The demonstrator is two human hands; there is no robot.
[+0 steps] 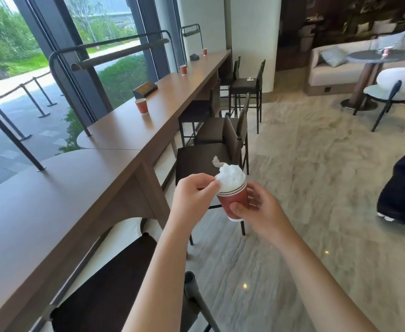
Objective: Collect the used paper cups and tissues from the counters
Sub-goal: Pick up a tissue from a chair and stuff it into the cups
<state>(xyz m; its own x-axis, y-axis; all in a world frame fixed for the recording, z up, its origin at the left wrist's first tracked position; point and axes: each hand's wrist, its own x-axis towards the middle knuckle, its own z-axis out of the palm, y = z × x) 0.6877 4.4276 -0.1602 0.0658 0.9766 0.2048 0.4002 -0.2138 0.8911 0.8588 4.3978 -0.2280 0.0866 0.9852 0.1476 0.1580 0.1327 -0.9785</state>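
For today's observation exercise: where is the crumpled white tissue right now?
In the head view, the crumpled white tissue sits stuffed in the red paper cup at centre frame, gripped by the right hand and pinched by the left hand.

Counter top: open surface is left between three cups spaced well apart.
Window side of counter: reach is blocked by lamp posts and a dark box.
Floor side of counter: the edge is lined by stools.
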